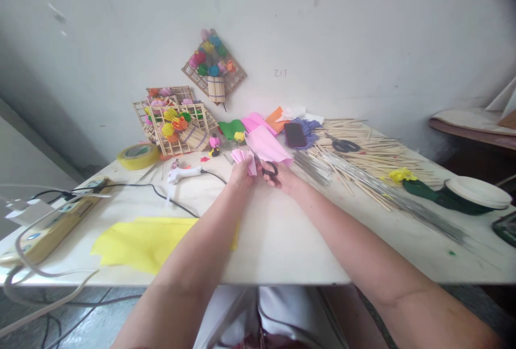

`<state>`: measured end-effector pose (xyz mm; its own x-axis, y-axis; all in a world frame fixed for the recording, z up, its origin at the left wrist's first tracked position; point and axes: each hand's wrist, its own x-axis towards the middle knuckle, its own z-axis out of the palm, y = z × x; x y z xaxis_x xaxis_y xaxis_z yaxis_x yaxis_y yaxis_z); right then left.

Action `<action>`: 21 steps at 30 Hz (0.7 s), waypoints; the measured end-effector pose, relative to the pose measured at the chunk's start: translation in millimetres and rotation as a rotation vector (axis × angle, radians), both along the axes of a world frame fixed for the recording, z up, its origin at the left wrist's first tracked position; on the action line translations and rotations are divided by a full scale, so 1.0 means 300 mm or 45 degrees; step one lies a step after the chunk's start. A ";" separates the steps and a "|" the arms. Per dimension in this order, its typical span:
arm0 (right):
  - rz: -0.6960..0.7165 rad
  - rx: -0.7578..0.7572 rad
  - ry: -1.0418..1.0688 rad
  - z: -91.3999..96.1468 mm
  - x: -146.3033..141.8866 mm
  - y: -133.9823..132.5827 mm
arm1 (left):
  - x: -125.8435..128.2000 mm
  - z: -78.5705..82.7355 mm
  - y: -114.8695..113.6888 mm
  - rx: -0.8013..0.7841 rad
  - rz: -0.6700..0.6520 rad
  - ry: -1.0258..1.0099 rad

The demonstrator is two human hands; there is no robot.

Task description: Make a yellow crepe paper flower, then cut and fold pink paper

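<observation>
The left hand (241, 173) pinches a folded piece of pink paper (241, 155) above the middle of the counter (282, 241), and the right hand (284, 177), just beside it, is closed around the black handles of a pair of scissors (270, 168). The blades point toward the pink paper; whether they are biting into it is too small to tell. Just behind the hands is a larger pale pink sheet (268, 144), and past it are green paper (231, 129), bright pink paper (253, 122) and orange paper (277, 120). A phone (295, 135) rests by a heap of purple yarn (310, 129). Farther right, a second pair of scissors (347, 146) lies on a broad spread of sticks (374, 161), with a bundle of wires (397, 204) slanting across nearer the front. To the left are a white glue gun (184, 174), a roll of yellow tape (138, 156) and a power strip (60, 222) with cords plugged in. Yellow paper (133, 239) lies flat near the front edge, partly under the left forearm. Stick frames (173, 128) bearing paper flowers lean at the back left, and another flower frame (213, 69) hangs on the wall (342, 31), set cornerwise.
</observation>
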<state>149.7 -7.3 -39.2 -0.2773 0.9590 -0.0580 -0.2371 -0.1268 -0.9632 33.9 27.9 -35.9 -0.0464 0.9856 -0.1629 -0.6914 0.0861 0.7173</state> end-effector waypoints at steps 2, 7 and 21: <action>-0.008 0.002 0.002 0.001 -0.002 -0.001 | -0.001 -0.004 0.002 0.020 -0.013 -0.007; -0.010 -0.009 -0.003 0.001 -0.003 -0.002 | -0.003 -0.010 0.007 0.030 -0.008 -0.003; -0.084 -0.026 -0.002 0.023 -0.006 -0.022 | -0.010 0.005 -0.002 -0.007 -0.067 -0.006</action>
<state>147.8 -13.9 -32.2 -0.2132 0.9739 -0.0783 -0.2443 -0.1308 -0.9608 30.8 27.4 -34.3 0.0062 0.9857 -0.1684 -0.6892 0.1262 0.7135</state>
